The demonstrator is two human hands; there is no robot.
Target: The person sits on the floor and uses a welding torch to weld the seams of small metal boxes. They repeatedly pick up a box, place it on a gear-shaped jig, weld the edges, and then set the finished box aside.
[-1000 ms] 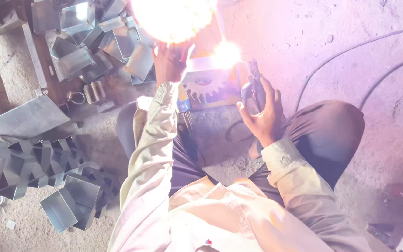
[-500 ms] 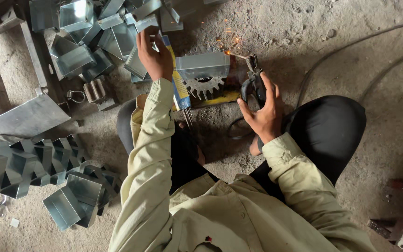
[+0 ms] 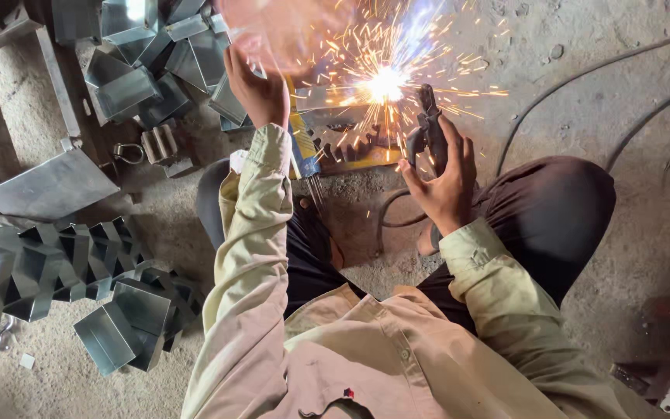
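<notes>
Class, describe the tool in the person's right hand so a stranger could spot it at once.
Start at the bright burst of sparks near the top. Just right of it, the right hand grips a dark welding electrode holder. Unlike the shiny folded metal boxes lying around, it is black and cabled.

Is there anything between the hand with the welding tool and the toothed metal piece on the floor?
Nothing visible blocks it. The right hand grips the dark welding holder, whose tip meets the grey toothed metal gear piece at the bright spark point. Glare hides the contact itself.
</notes>
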